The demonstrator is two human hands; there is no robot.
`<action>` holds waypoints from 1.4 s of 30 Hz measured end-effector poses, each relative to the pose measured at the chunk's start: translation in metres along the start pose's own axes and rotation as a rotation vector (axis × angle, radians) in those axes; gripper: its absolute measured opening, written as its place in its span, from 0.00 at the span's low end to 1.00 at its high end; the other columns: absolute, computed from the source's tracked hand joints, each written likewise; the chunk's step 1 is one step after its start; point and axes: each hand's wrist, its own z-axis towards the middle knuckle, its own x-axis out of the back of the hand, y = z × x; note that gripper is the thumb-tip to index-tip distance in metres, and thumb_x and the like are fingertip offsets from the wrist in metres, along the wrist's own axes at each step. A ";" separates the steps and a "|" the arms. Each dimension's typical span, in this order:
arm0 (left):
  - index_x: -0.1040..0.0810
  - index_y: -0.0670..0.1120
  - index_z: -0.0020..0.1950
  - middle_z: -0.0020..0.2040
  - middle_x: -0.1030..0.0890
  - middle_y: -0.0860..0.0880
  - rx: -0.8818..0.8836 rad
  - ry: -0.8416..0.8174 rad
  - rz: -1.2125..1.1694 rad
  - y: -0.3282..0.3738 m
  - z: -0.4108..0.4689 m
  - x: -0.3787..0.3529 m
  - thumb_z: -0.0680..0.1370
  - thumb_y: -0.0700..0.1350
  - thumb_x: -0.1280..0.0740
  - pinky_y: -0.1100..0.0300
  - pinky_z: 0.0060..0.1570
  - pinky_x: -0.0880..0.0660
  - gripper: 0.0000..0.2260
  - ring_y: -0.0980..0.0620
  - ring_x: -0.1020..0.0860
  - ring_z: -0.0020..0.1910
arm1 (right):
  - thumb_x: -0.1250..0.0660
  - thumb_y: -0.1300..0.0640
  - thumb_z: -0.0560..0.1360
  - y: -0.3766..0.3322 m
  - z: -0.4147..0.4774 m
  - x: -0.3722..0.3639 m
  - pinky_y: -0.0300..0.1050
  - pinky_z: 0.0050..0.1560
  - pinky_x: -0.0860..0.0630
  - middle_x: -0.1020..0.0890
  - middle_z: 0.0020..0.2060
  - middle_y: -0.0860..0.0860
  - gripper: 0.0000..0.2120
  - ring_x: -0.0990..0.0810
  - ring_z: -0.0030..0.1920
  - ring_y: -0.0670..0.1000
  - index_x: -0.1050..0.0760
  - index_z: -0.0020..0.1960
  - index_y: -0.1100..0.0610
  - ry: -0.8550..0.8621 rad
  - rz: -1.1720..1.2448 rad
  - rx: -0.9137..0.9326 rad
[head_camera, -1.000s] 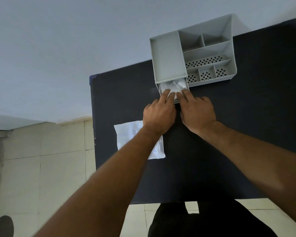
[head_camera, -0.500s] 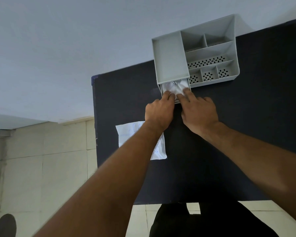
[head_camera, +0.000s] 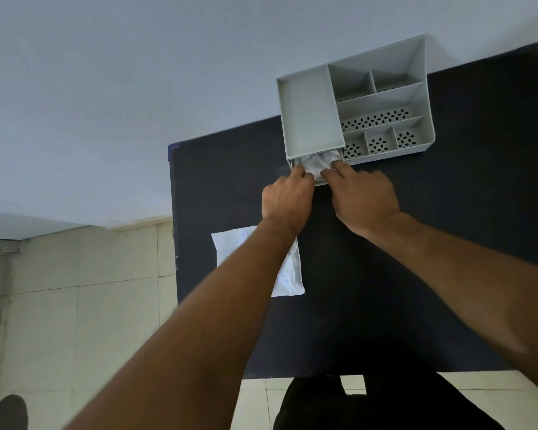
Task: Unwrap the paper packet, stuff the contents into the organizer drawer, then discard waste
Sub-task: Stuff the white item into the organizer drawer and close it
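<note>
In the head view, crumpled white contents (head_camera: pixel 319 162) are seen stuffed in the part-open drawer (head_camera: pixel 321 181) of the grey organizer (head_camera: pixel 308 113), pressed by the fingertips of the left hand (head_camera: pixel 288 198) and right hand (head_camera: pixel 362 198). Neither hand is closed around anything. A flattened white wrapper (head_camera: pixel 288 279) is left on the dark surface (head_camera: pixel 448 243), partly hidden under the left forearm.

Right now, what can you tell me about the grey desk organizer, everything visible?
The grey organizer looks like matte plastic and sits at the far edge of the dark table. Its left part is a flat-topped block above a drawer, pulled partly open and stuffed with crumpled white material. To the right are open compartments, some with perforated walls, all apparently empty. The left hand and right hand both press fingertips into the drawer.
</note>
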 end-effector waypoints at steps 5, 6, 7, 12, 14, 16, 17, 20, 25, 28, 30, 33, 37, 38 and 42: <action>0.22 0.45 0.62 0.60 0.23 0.46 0.027 0.024 -0.015 0.003 0.006 -0.001 0.81 0.41 0.34 0.51 0.41 0.21 0.10 0.45 0.18 0.45 | 0.36 0.56 0.78 0.000 0.000 -0.001 0.50 0.43 0.27 0.24 0.69 0.54 0.22 0.16 0.45 0.58 0.30 0.72 0.55 0.008 0.013 -0.007; 0.22 0.45 0.61 0.60 0.23 0.46 0.029 0.036 -0.023 0.003 0.006 0.000 0.80 0.40 0.33 0.51 0.39 0.22 0.10 0.45 0.18 0.44 | 0.36 0.55 0.79 -0.001 0.003 0.000 0.50 0.43 0.27 0.23 0.68 0.54 0.22 0.16 0.45 0.58 0.30 0.72 0.55 -0.008 0.008 -0.014; 0.22 0.44 0.60 0.58 0.22 0.45 0.021 0.050 -0.030 0.002 0.005 0.000 0.79 0.40 0.32 0.52 0.35 0.24 0.09 0.44 0.19 0.42 | 0.36 0.54 0.79 -0.003 0.005 0.002 0.50 0.44 0.27 0.23 0.68 0.53 0.22 0.16 0.46 0.58 0.30 0.72 0.55 -0.024 0.001 -0.024; 0.20 0.44 0.53 0.50 0.20 0.45 -0.027 0.093 -0.057 -0.002 -0.003 -0.009 0.75 0.38 0.28 0.56 0.28 0.29 0.08 0.44 0.21 0.34 | 0.37 0.52 0.79 -0.005 0.017 0.009 0.49 0.45 0.33 0.23 0.66 0.53 0.20 0.16 0.51 0.58 0.30 0.70 0.55 -0.073 -0.050 -0.045; 0.21 0.44 0.58 0.55 0.21 0.45 -0.002 0.055 -0.044 -0.003 0.001 -0.009 0.78 0.39 0.31 0.52 0.33 0.23 0.10 0.43 0.19 0.38 | 0.37 0.52 0.79 -0.006 0.020 0.009 0.49 0.46 0.31 0.23 0.66 0.53 0.20 0.17 0.51 0.58 0.30 0.70 0.55 -0.070 -0.055 -0.045; 0.24 0.45 0.62 0.57 0.21 0.45 0.014 0.016 -0.020 -0.005 0.007 -0.004 0.80 0.40 0.33 0.50 0.39 0.20 0.11 0.43 0.18 0.42 | 0.37 0.52 0.79 -0.005 0.019 0.008 0.50 0.46 0.28 0.24 0.67 0.53 0.22 0.16 0.50 0.58 0.31 0.72 0.55 -0.033 -0.041 -0.039; 0.24 0.45 0.63 0.57 0.21 0.45 0.020 0.011 -0.015 -0.005 0.009 -0.002 0.80 0.40 0.34 0.50 0.41 0.20 0.11 0.42 0.18 0.44 | 0.37 0.52 0.79 -0.004 0.018 0.008 0.50 0.46 0.27 0.25 0.69 0.53 0.23 0.16 0.49 0.57 0.31 0.73 0.55 -0.008 -0.027 -0.032; 0.24 0.45 0.63 0.55 0.19 0.45 0.006 0.070 -0.026 -0.007 0.013 0.002 0.80 0.41 0.33 0.52 0.39 0.24 0.11 0.42 0.17 0.45 | 0.35 0.53 0.78 0.000 0.013 0.001 0.50 0.45 0.25 0.27 0.72 0.55 0.27 0.16 0.47 0.57 0.32 0.75 0.58 0.050 0.033 -0.007; 0.19 0.46 0.58 0.51 0.19 0.46 -0.036 0.331 -0.111 -0.011 0.013 -0.017 0.75 0.42 0.26 0.53 0.34 0.23 0.13 0.45 0.21 0.43 | 0.33 0.55 0.77 0.008 0.011 -0.003 0.52 0.46 0.22 0.23 0.66 0.56 0.23 0.17 0.51 0.58 0.28 0.71 0.56 0.138 0.082 -0.005; 0.24 0.49 0.65 0.59 0.23 0.44 0.013 0.369 -0.120 -0.014 0.020 -0.015 0.74 0.45 0.24 0.48 0.47 0.23 0.21 0.43 0.24 0.53 | 0.31 0.57 0.77 0.014 0.017 -0.001 0.52 0.45 0.21 0.23 0.57 0.58 0.19 0.20 0.50 0.58 0.26 0.67 0.55 0.226 0.092 -0.023; 0.29 0.50 0.71 0.68 0.27 0.44 0.055 0.325 -0.083 -0.016 0.026 -0.012 0.74 0.46 0.25 0.44 0.55 0.26 0.27 0.41 0.28 0.64 | 0.30 0.59 0.76 0.015 0.024 0.000 0.52 0.44 0.21 0.23 0.54 0.58 0.17 0.21 0.49 0.58 0.26 0.65 0.55 0.280 0.103 -0.030; 0.41 0.51 0.80 0.79 0.39 0.45 0.090 0.193 -0.090 -0.016 0.037 -0.006 0.79 0.48 0.30 0.39 0.66 0.32 0.32 0.40 0.42 0.78 | 0.31 0.59 0.77 0.020 0.037 0.004 0.53 0.47 0.21 0.24 0.56 0.58 0.17 0.23 0.52 0.59 0.27 0.66 0.53 0.321 0.094 -0.068; 0.53 0.51 0.83 0.83 0.55 0.47 0.093 0.019 -0.097 -0.028 0.049 -0.014 0.85 0.54 0.41 0.37 0.73 0.41 0.31 0.42 0.58 0.81 | 0.31 0.58 0.78 0.023 0.056 -0.001 0.59 0.57 0.22 0.27 0.66 0.59 0.20 0.25 0.64 0.62 0.27 0.69 0.52 0.246 0.098 -0.063; 0.53 0.51 0.83 0.83 0.56 0.47 0.085 0.005 -0.084 -0.030 0.046 -0.016 0.85 0.55 0.43 0.38 0.73 0.42 0.30 0.42 0.59 0.81 | 0.31 0.57 0.78 0.022 0.055 -0.001 0.60 0.58 0.23 0.27 0.67 0.59 0.20 0.26 0.66 0.62 0.27 0.69 0.52 0.225 0.101 -0.064; 0.53 0.51 0.83 0.83 0.58 0.47 0.078 -0.042 -0.109 -0.027 0.044 -0.019 0.86 0.54 0.46 0.39 0.73 0.42 0.28 0.43 0.60 0.81 | 0.30 0.55 0.78 0.023 0.051 -0.002 0.61 0.60 0.23 0.29 0.70 0.59 0.21 0.27 0.68 0.62 0.26 0.70 0.54 0.202 0.110 -0.089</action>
